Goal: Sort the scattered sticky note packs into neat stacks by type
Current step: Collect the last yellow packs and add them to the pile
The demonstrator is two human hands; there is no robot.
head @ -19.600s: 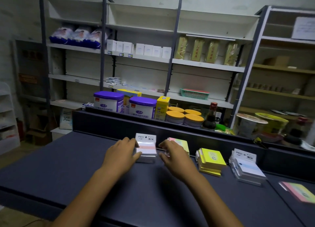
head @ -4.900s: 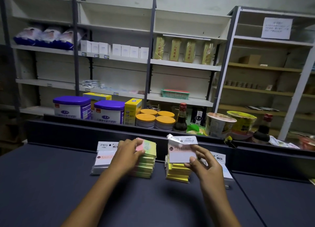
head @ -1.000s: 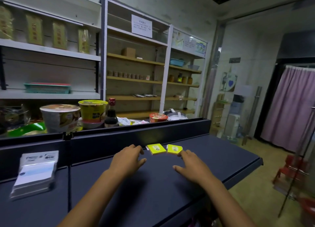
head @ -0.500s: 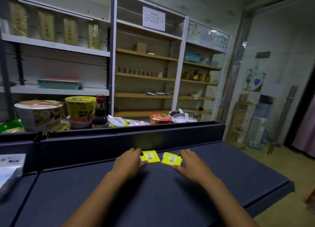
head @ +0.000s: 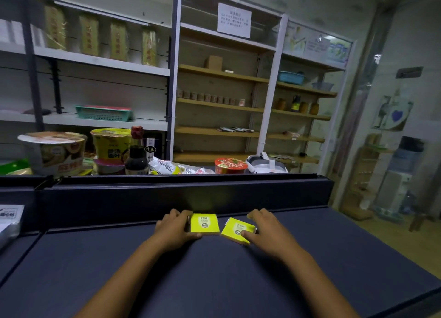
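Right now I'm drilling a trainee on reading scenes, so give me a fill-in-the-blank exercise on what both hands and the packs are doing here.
1. The left hand and the right hand each touch one ____ sticky note pack.
2. The left pack and the right pack both lie on the dark ____.
3. The pack that sits askew is the one under the ____ hand.
4. The number printed on the left pack is ____.

Missing words: yellow; counter; right; 2207
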